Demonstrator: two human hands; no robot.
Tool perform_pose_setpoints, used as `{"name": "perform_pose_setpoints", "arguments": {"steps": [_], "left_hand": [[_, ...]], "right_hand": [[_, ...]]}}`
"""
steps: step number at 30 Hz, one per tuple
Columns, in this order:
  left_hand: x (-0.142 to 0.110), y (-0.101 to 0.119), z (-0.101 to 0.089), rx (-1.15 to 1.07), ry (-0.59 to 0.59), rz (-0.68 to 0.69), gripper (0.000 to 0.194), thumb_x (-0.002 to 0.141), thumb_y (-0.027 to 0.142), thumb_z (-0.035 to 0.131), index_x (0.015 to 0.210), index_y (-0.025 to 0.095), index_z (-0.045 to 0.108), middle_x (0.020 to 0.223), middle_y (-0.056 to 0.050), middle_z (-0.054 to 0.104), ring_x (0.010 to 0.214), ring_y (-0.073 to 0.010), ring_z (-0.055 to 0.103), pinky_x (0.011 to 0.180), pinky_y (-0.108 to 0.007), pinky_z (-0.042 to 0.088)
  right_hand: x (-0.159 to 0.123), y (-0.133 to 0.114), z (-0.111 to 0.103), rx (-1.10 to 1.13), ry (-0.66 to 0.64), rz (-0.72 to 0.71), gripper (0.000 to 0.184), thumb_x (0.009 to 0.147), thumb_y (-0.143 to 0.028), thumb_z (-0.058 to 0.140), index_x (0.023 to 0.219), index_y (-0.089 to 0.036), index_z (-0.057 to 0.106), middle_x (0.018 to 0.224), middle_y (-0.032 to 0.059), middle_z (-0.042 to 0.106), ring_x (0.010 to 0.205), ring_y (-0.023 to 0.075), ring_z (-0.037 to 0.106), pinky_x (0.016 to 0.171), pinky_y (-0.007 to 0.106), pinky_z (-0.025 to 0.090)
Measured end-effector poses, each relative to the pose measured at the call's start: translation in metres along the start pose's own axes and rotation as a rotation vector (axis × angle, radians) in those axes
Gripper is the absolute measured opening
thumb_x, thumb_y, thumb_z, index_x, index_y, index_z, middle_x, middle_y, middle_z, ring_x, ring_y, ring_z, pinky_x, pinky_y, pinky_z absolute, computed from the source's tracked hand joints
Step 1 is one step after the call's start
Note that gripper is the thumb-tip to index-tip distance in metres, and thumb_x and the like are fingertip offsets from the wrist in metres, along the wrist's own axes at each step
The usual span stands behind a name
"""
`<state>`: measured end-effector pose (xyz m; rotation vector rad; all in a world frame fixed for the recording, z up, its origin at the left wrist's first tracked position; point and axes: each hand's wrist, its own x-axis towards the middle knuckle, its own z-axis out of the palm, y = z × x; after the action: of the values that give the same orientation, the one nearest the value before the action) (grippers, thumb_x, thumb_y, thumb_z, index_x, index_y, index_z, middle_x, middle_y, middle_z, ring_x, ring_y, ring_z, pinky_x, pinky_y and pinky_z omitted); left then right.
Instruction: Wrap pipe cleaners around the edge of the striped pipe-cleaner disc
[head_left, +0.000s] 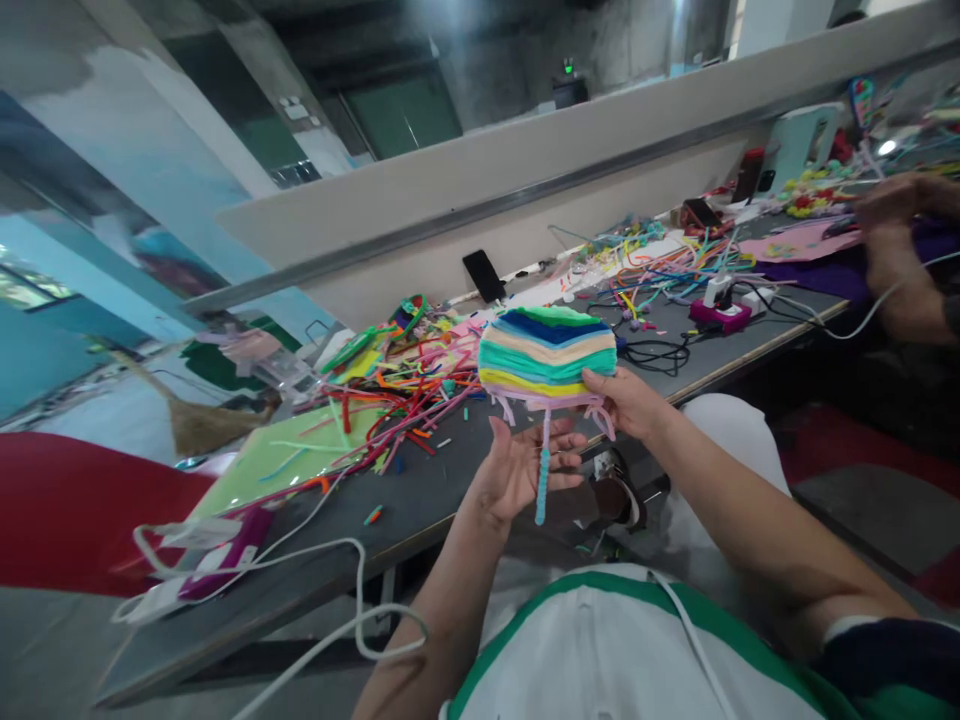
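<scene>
While the right hand [628, 398] pinches the lower edge of the striped fan-like piece [547, 350] between thumb and fingers, the left hand [519, 470] lies open beneath it, near the turquoise-wrapped handle [542, 482]. The piece is held up in front of the cluttered table [431, 490].

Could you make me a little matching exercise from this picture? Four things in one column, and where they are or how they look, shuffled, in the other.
1. Striped piece
2. Phone
3. Broom
4. Left hand

A. Open, fingers spread, below the striped piece
B. Straw-coloured, at the left of the picture
C. Gripped at its edge by the right hand
D. Black, propped up at a slant

Pairs: 1-C, 2-D, 3-B, 4-A
</scene>
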<state>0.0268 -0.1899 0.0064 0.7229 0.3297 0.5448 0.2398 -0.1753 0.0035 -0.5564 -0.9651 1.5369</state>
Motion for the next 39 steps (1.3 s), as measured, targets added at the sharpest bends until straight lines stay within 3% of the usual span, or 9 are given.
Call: {"name": "perform_pose_setpoints", "arguments": {"steps": [7,14,17,21,26,34,39], "left_hand": [[-0.004,-0.023,-0.022,-0.091,-0.038,0.015,0.079,0.082,0.063,0.042,0.135,0.004,0.04,0.119,-0.024,0.056,0.103,-0.0294,0.059,0.08,-0.044,0.052],[-0.002,-0.033,-0.022,-0.097,-0.04,0.004,0.081,0.068,0.066,0.06,0.122,0.006,0.053,0.098,-0.014,0.06,0.073,-0.0165,0.059,0.056,-0.029,0.055],[-0.003,-0.034,-0.017,-0.098,-0.024,0.001,0.079,0.065,0.067,0.062,0.118,0.008,0.057,0.089,-0.011,0.059,0.06,-0.0108,0.053,0.043,-0.021,0.048],[-0.005,-0.037,-0.008,-0.095,0.035,0.026,0.077,0.068,0.07,0.057,0.115,0.01,0.058,0.082,-0.008,0.056,0.048,-0.0055,0.042,0.031,-0.014,0.03],[-0.006,-0.042,0.001,-0.047,0.07,0.093,0.077,0.068,0.071,0.055,0.112,0.008,0.06,0.076,-0.005,0.053,0.043,-0.0032,0.036,0.028,-0.012,0.022],[-0.005,-0.046,0.002,-0.015,0.08,0.132,0.069,0.072,0.066,0.056,0.109,0.008,0.062,0.072,-0.002,0.05,0.041,-0.0018,0.036,0.028,-0.012,0.024],[-0.006,-0.047,-0.005,-0.013,0.078,0.105,0.075,0.074,0.072,0.045,0.112,0.009,0.06,0.081,-0.008,0.055,0.044,-0.0062,0.045,0.028,-0.016,0.032]], "right_hand": [[-0.004,0.001,0.011,-0.003,-0.041,0.03,0.03,0.07,-0.036,0.075,0.094,-0.018,0.071,0.086,0.0049,0.073,0.075,0.0176,0.068,0.067,0.025,0.054],[-0.006,0.004,0.016,-0.015,-0.096,0.044,0.034,0.069,-0.038,0.075,0.098,-0.02,0.07,0.09,0.0051,0.073,0.084,0.0206,0.068,0.074,0.03,0.054],[-0.007,0.004,0.016,-0.013,-0.11,0.044,0.033,0.071,-0.037,0.074,0.098,-0.02,0.07,0.09,0.0049,0.072,0.081,0.0188,0.067,0.073,0.029,0.053],[-0.008,0.004,0.015,-0.059,-0.116,0.042,0.029,0.074,-0.036,0.071,0.095,-0.016,0.071,0.086,0.0052,0.072,0.064,0.0128,0.064,0.06,0.023,0.052],[-0.008,0.005,0.016,-0.08,-0.109,0.046,0.03,0.072,-0.036,0.072,0.092,-0.014,0.071,0.083,0.005,0.071,0.056,0.0099,0.059,0.054,0.022,0.051],[-0.007,0.008,0.014,-0.114,-0.145,0.042,0.03,0.074,-0.037,0.07,0.095,-0.014,0.07,0.081,0.0045,0.07,0.056,0.0102,0.058,0.054,0.023,0.051],[-0.008,0.007,0.014,-0.123,-0.131,0.052,0.031,0.073,-0.038,0.071,0.093,-0.014,0.071,0.079,0.0048,0.071,0.056,0.011,0.059,0.054,0.023,0.051]]}}
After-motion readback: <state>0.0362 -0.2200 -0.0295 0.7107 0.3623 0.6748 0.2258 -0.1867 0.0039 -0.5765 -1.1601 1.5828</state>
